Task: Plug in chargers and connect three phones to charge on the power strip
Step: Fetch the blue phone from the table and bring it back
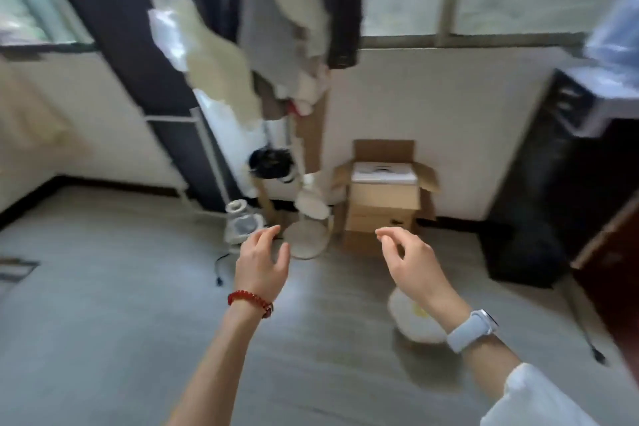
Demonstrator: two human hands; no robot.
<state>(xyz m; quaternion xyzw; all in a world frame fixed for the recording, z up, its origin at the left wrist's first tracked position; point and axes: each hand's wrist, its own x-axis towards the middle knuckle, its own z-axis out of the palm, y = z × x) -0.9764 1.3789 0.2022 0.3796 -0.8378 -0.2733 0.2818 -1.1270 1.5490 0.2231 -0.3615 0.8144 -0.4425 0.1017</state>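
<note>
My left hand (pixel 262 266) hangs over the floor (pixel 103 304), fingers loosely spread, holding nothing. My right hand (pixel 411 263) is likewise unladen, fingers loosely curled. Phones, chargers, power strip: not visible.

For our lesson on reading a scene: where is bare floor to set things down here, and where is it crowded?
Bare grey floor spreads left of the left hand, out to the dark skirting. A narrower patch lies between both forearms. Crowded: the wall base ahead, with the white jug-like appliance, round fan base and open cardboard box; a white round object sits under the right hand.
</note>
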